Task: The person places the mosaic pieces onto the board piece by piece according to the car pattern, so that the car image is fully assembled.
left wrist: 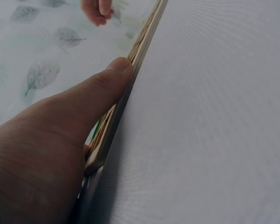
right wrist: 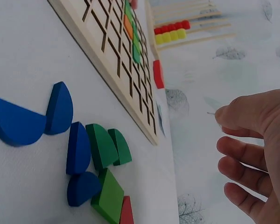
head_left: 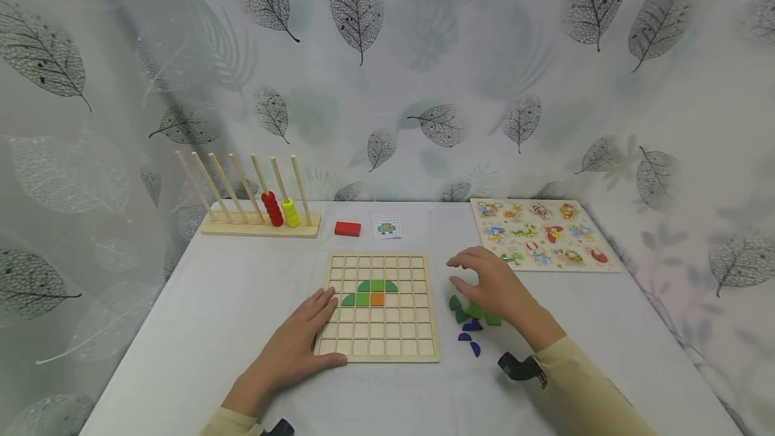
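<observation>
My left hand rests at the left side of a wooden grid board, its thumb straight along the front edge. In the board's cells lie green squares, dark green quarter-round pieces and an orange square. Over to the right, my right hand hovers above loose pieces, fingers loosely bent and apart, with nothing between them. Below it are dark green pieces, a light green square, blue rounded pieces and a partly hidden red piece.
A wooden peg stand with red and yellow beads stands at the back left. Beside it lie a red block and a small picture card. An insect picture board lies at the back right, before a leaf-patterned curtain.
</observation>
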Action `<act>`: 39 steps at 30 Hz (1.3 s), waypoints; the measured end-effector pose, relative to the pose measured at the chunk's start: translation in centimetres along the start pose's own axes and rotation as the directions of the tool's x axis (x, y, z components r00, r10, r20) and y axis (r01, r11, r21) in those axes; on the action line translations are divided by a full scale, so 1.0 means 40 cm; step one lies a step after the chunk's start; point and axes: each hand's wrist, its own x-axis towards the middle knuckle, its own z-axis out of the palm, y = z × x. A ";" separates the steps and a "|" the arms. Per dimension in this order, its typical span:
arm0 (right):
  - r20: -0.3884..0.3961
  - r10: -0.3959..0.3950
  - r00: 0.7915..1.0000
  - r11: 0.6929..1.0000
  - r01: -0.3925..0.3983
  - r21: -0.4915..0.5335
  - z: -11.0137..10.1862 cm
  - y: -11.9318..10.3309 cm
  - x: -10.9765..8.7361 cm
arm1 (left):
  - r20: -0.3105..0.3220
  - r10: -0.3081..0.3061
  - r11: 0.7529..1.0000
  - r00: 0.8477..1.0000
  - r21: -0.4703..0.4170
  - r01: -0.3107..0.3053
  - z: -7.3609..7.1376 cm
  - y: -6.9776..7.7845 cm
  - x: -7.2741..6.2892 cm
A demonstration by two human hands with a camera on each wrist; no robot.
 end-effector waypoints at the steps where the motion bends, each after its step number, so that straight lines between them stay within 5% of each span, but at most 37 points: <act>1: -0.001 0.004 1.000 1.000 -0.004 -0.003 -0.002 0.003 -0.002 | 0.000 0.000 1.000 1.000 0.001 0.000 0.000 0.001 0.000; 22: 0.012 0.150 0.989 0.989 -0.149 -0.010 -0.016 0.053 -0.057 | -0.010 -0.014 1.000 1.000 -0.010 0.014 -0.002 0.005 -0.003; 39: 0.118 0.224 0.967 0.975 -0.222 -0.025 0.017 0.088 -0.111 | -0.005 0.000 1.000 1.000 0.005 0.000 -0.010 0.012 -0.002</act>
